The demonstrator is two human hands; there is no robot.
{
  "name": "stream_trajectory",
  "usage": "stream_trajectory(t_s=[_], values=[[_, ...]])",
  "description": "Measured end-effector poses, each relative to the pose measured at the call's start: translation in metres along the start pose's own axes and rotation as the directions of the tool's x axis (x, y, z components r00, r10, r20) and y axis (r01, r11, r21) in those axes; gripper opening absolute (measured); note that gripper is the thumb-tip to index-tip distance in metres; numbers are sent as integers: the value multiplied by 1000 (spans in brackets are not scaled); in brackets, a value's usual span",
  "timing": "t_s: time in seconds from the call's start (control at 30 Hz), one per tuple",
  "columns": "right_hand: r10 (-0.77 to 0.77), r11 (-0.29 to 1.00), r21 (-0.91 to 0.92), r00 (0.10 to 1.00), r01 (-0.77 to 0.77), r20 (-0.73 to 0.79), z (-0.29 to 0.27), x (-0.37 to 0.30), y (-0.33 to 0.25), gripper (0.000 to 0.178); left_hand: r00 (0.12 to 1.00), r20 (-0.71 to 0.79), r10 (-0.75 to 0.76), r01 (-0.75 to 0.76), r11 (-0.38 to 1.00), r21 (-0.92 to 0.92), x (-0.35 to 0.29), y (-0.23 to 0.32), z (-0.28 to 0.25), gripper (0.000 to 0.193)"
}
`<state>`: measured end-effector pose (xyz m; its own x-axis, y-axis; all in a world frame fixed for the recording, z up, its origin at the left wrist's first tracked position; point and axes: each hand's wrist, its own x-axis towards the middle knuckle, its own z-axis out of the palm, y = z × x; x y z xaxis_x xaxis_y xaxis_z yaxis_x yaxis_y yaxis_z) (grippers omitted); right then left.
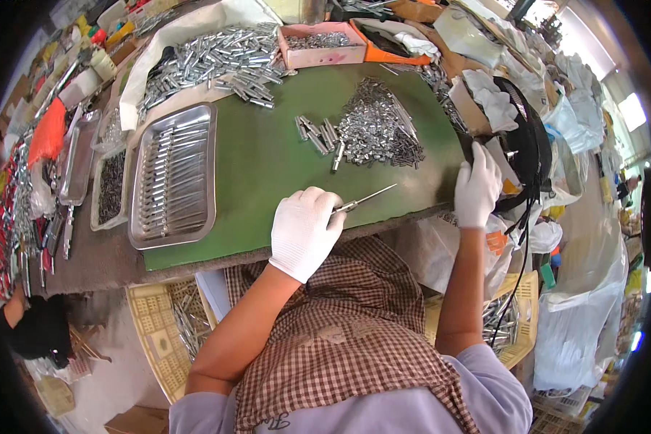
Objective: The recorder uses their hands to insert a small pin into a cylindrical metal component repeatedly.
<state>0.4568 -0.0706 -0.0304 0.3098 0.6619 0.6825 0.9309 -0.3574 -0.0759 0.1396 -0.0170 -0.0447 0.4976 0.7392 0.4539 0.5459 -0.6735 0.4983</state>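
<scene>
My left hand [305, 226], in a white knitted glove, is closed around a slim metal rod [369, 195] above the front edge of the green mat [260, 170]. The rod's thin tip points to the right, and a thicker metal sleeve shows beside my fingers. My right hand [477, 189], gloved too, is at the mat's right edge with its fingers stretched out and nothing visible in them. It is beside a dark round mesh object [532, 134]. Farther back lie a heap of small metal parts [376, 126] and several short metal tubes [316, 135].
On the left, a steel tray [211, 181] holds a row of slender metal rods. Behind it lies a pile of metal tubes [217, 58]. A pink box [322, 59] and an orange bin [383, 54] line the back. Yellow crates [148, 325] flank my lap.
</scene>
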Motion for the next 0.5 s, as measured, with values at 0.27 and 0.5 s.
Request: stream_trajectory(t_s=[0.27, 0.5], values=[[196, 977, -133, 943, -165, 268, 35, 15, 72, 49, 999, -10, 36, -36, 999, -1, -1, -2, 4, 13], [-285, 886, 432, 932, 168, 223, -60, -37, -73, 59, 995, -98, 33, -32, 999, 12, -1, -2, 5, 12]])
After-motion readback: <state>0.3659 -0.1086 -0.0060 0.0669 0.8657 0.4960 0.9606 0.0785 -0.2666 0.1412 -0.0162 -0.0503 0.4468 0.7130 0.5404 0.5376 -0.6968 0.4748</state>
